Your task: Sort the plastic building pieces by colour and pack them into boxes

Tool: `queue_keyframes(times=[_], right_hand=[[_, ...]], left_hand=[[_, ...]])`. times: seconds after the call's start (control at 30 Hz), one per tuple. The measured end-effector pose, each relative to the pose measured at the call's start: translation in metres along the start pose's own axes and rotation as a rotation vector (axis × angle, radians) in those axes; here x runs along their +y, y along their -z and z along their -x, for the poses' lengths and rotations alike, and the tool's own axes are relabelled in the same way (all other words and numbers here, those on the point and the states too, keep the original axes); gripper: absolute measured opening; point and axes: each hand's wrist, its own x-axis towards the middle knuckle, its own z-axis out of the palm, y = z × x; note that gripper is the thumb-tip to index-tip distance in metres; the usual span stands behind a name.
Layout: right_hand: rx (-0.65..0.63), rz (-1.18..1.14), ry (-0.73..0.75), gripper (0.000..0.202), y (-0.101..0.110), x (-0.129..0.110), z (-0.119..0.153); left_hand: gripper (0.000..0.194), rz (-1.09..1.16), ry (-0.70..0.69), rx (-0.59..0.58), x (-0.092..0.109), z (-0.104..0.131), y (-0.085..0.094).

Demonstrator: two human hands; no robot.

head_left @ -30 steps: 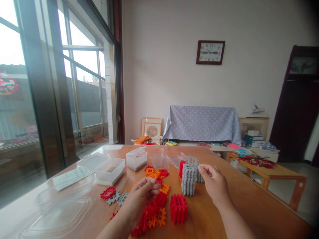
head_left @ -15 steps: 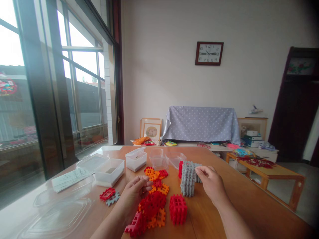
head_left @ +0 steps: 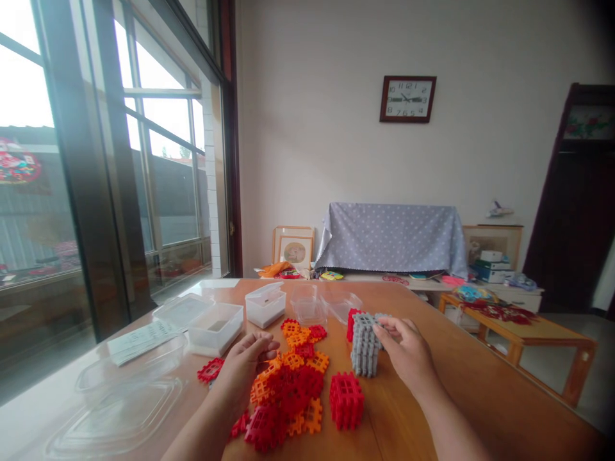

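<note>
My right hand [head_left: 407,351] is at the upper right edge of a stack of grey waffle blocks [head_left: 365,346], thumb and fingers pinched against it. Part of another grey block group and some red blocks [head_left: 353,325] show behind that stack. Nearer me stands a stack of red waffle blocks [head_left: 346,400]. My left hand [head_left: 247,358] hovers at the left side of a loose pile of red and orange waffle blocks [head_left: 300,387]. Its fingers are curled, and whatever may be in them is hidden. A red block [head_left: 210,369] lies left of my left forearm, partly covering a grey one.
Clear plastic boxes [head_left: 216,330] and a lidded box [head_left: 265,306] stand on the wooden table [head_left: 398,416]. Transparent lids [head_left: 120,416] and a printed sheet [head_left: 141,341] lie at the left. A window is on the left; a low wooden table [head_left: 516,349] stands at the right.
My left hand has drawn back leftward from above the pile, uncovering more orange blocks. My right hand stays at the grey stack, its thumb now closer against it. The view has shifted slightly.
</note>
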Motion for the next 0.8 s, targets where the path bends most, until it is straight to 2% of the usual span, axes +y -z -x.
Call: queue_keyframes(times=[0.3,0.6,0.8], right_hand=[[-0.008,0.043,0.002,0.039,-0.004,0.001,0.001],[0.036,0.103,0.011,0.035,-0.005,-0.005,0.003],[0.09,0.079,0.002,0.039,-0.002,-0.01,0.004]], left_hand=[[0.041,-0.089,-0.005,0.016,-0.001,-0.002,0.002],[0.044,-0.106,-0.008,0.043,-0.005,-0.008,0.004],[0.042,-0.183,-0.04,0.1,0.004,-0.01,0.018]])
